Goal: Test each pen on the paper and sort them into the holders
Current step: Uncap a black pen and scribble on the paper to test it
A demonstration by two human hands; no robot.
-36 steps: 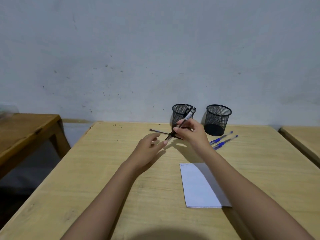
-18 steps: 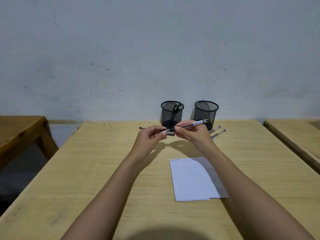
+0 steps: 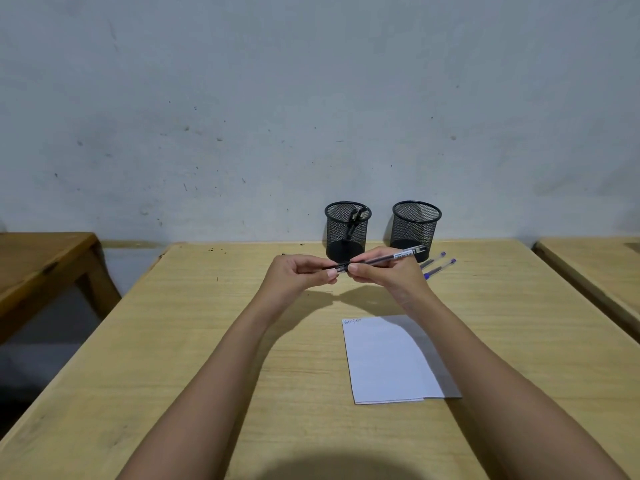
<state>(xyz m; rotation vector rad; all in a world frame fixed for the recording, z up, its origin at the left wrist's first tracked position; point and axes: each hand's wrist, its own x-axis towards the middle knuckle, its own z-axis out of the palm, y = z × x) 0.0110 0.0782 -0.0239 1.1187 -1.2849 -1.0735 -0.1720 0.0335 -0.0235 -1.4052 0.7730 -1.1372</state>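
Note:
My right hand (image 3: 384, 271) holds a black pen (image 3: 393, 257) level in front of the holders, barrel end pointing right. My left hand (image 3: 298, 277) pinches the pen's left end, where its black cap (image 3: 337, 268) is. Two black mesh holders stand at the table's far edge: the left holder (image 3: 347, 230) has a dark pen leaning inside, the right holder (image 3: 415, 226) shows nothing inside. Two blue pens (image 3: 438, 265) lie side by side to the right of my right hand. A white paper (image 3: 384, 362) with a small scribble at its top left corner lies nearer to me.
The light wooden table (image 3: 173, 341) reaches to a grey wall. A darker wooden table (image 3: 38, 261) stands to the left across a gap. Another light table's edge (image 3: 588, 265) lies to the right.
My right hand lowered the black pen from a tilt to level. My left hand came up and closed on its left end. The view shifted, so holders and paper sit further left.

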